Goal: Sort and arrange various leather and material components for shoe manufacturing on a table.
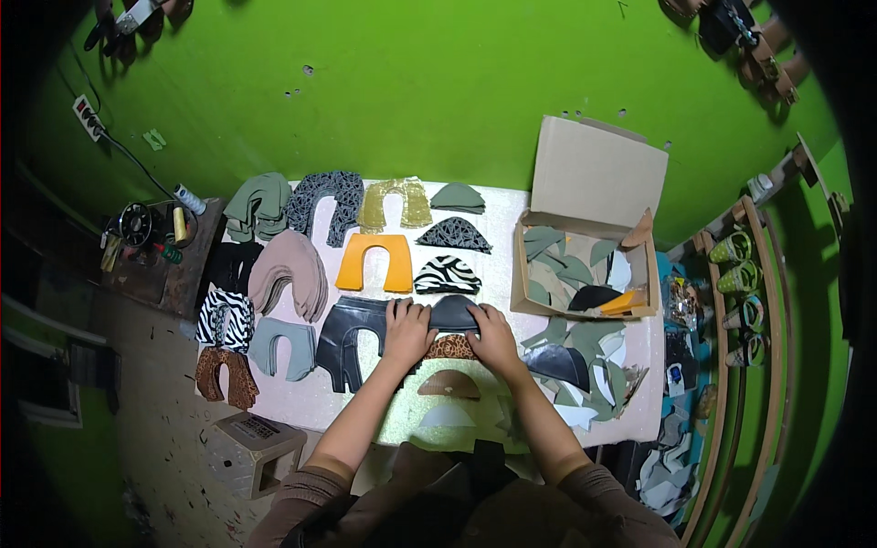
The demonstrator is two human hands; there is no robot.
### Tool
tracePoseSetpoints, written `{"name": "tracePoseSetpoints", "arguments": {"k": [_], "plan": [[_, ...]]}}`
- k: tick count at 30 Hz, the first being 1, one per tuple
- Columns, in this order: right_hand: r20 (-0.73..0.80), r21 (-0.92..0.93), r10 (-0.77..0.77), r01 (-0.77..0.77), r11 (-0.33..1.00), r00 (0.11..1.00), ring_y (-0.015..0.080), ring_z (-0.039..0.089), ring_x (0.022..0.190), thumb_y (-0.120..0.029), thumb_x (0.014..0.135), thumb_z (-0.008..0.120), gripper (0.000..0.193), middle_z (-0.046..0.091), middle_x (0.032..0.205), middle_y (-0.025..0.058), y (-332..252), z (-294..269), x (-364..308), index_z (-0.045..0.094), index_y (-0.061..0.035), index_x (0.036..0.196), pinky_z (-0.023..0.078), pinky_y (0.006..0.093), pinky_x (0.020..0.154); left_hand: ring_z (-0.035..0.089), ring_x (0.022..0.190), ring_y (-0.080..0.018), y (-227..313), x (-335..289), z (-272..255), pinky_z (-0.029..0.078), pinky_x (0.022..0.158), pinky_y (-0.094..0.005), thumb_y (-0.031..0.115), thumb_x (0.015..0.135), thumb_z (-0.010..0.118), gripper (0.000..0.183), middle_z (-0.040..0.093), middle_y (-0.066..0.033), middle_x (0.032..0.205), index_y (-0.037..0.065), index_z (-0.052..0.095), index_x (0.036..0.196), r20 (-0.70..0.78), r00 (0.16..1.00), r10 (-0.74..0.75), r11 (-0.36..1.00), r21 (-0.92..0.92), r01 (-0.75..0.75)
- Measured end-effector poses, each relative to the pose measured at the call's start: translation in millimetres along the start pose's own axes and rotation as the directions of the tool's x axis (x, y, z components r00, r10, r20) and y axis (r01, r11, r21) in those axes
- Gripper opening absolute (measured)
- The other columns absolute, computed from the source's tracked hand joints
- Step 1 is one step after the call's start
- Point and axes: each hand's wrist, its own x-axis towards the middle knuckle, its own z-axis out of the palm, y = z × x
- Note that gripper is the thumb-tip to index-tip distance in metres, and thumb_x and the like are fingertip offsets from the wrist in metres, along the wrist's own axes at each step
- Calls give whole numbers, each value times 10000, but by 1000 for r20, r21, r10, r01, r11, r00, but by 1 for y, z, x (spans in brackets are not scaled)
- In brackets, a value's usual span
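Note:
A stack of black half-moon pieces (454, 312) lies near the middle of the table, its curved side facing away from me. My left hand (408, 333) is at its left end, beside a stack of black U-shaped pieces (345, 340). On the opposite end, the fingers of my right hand (493, 340) are curled against the edge. Leopard-print half-moon pieces (449, 347) show between my hands. Closer to me lie a brown half-moon (449, 384) and a pale one (448, 417). Zebra-print half-moons (448, 275) sit just beyond the black ones.
Stacks of U-shaped pieces, including orange ones (375, 263) and pink-beige ones (289, 274), cover the table's left half. An open cardboard box (594, 311) of offcuts stands at the right, with loose scraps (585, 365) before it. Sandals (731, 247) rest on a wooden rack.

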Motion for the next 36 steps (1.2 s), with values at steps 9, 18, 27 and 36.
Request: {"name": "tracePoseSetpoints", "arguments": {"k": [9, 18, 27, 36], "plan": [[-128, -152, -79, 59, 987, 989, 312, 491, 1072, -71, 746, 599, 395, 517, 1154, 143, 10, -38, -66, 566, -79, 1139, 402, 419, 896, 421, 1182, -297, 61, -24, -1, 215, 1046, -519, 204, 803, 608, 335, 533, -97, 1135, 72, 580, 1109, -76, 995, 65, 981, -177, -78], [-209, -331, -143, 68, 941, 967, 323, 455, 1097, -73, 675, 621, 411, 507, 1144, 166, 54, -78, -108, 598, -66, 1085, 355, 435, 903, 450, 1134, -280, 119, -32, 23, 240, 1033, -495, 196, 808, 604, 316, 549, -88, 1098, 91, 583, 1105, -28, 988, 149, 968, -202, -152], [-94, -388, -156, 109, 915, 983, 326, 461, 1089, -93, 697, 602, 412, 517, 1146, 165, 93, -83, -121, 608, -125, 1107, 368, 427, 892, 476, 1095, -270, 165, -49, 38, 253, 1024, -494, 190, 788, 615, 336, 558, -99, 1048, 88, 587, 1107, 22, 995, 96, 977, -193, -90], [58, -102, -125, 130, 986, 990, 330, 430, 1135, -71, 656, 680, 542, 465, 1213, 147, 93, -90, -124, 558, -136, 1180, 354, 413, 909, 469, 1115, -269, 174, -68, 25, 261, 1029, -486, 181, 802, 610, 350, 535, -102, 1111, 96, 576, 1140, -19, 1000, 23, 970, -241, -27]]}}
